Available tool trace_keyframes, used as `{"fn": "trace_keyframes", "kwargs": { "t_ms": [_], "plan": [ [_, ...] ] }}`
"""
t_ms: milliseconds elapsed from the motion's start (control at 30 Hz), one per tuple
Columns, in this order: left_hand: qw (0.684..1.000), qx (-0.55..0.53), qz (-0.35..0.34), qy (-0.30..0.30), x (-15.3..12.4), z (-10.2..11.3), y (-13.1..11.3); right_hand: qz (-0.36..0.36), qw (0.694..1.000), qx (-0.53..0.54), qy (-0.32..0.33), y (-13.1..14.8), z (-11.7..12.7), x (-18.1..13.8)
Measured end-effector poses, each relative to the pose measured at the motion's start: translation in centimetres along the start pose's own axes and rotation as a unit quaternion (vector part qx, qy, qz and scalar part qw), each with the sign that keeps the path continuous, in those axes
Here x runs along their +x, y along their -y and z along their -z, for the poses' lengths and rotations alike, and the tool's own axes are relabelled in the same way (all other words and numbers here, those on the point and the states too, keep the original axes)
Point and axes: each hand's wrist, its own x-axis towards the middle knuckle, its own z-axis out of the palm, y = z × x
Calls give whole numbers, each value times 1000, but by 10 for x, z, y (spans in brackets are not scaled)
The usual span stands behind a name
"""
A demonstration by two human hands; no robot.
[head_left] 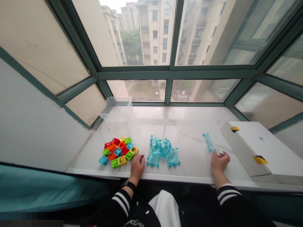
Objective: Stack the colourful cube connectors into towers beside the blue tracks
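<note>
My left hand point(137, 164) rests on the white sill between a heap of small coloured blocks point(119, 151) and a pile of clear blue curved track pieces point(162, 150). Its fingers are curled loosely and I see nothing in them. My right hand point(220, 160) lies flat with fingers spread, just below a single clear blue track piece point(208, 142) that lies apart from the pile. The fingertips are close to that piece's near end, and I cannot tell whether they touch it.
An empty clear plastic bin point(117, 108) stands at the back left of the sill point(189, 126). A long white box with yellow corner tabs point(254, 151) lies at the right. Green-framed windows surround the sill on three sides.
</note>
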Motion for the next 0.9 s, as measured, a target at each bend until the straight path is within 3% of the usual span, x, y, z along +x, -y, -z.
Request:
{"fn": "trace_keyframes", "kwargs": {
  "t_ms": [100,200,367,500,567,667,800,900],
  "plan": [
    [1000,0,-1,-2,0,0,-1,-64,997,46,21,5,5,-22],
    [1000,-3,-2,0,0,0,-1,-47,985,103,129,28,4,-56],
    [1000,-21,0,6,-1,-2,0,105,930,145,320,94,-5,-113],
    [999,-43,-10,-3,0,-1,-9,301,844,116,429,142,-12,-142],
    [999,-42,-26,-13,1,0,-21,377,810,74,444,157,-18,-152],
    [997,-42,-64,-20,4,3,-44,438,782,-13,442,170,-26,-162],
    [994,-72,-88,-3,8,4,-70,449,776,-72,436,174,-33,-166],
    [992,-93,-86,24,9,1,-81,433,784,-41,443,173,-31,-167]
  ]
}}
